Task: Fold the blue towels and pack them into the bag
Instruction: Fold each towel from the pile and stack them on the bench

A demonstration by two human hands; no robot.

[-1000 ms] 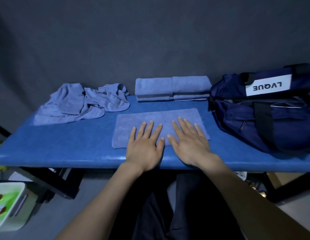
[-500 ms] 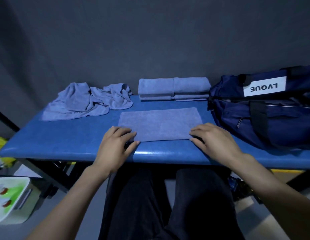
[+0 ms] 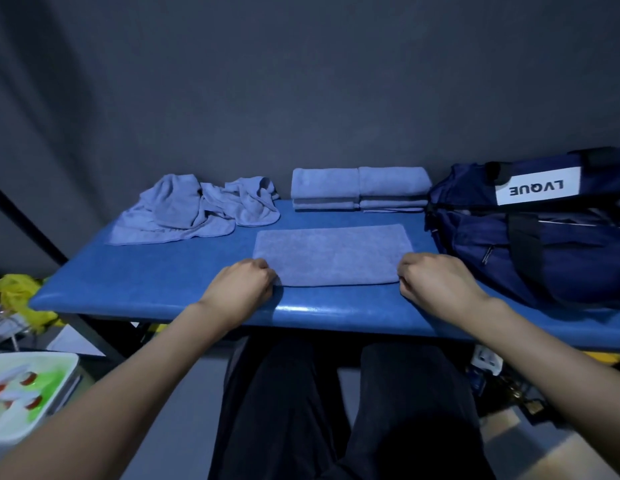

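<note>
The fingers of both hands are curling under and hiding their tips, so how much cloth each one has is hard to make out; the left hand [image 3: 245, 285] is gripping the near left corner of the flat towel [image 3: 331, 252] and the right hand [image 3: 436, 280] is gripping its near right corner, knuckles facing up. That flat towel is lying spread as a smooth rectangle on the blue surface [image 3: 156, 282], close to the near edge. Behind the flat towel, against the wall, folded towels [image 3: 358, 188] are sitting in two low stacks side by side, though the number of layers is not clear in the dim light. To the left of the flat towel, toward the back, a heap of crumpled towels [image 3: 194, 209] is lying loose, and how many are in it cannot be told. To the right of the flat towel a dark blue bag [image 3: 543, 237] is resting on the surface, its far end running out of the picture; a white label on it is showing upside-down lettering, and whether its top is open is unclear. A dark grey wall [image 3: 301, 81] is filling the background. Below the surface, dark trousers [image 3: 336, 410] are covering the person's lap, a white tray [image 3: 24, 393] with blurred green and red contents is sitting at lower left, and something yellow [image 3: 17, 292] is bunching beside the surface's left end.
</note>
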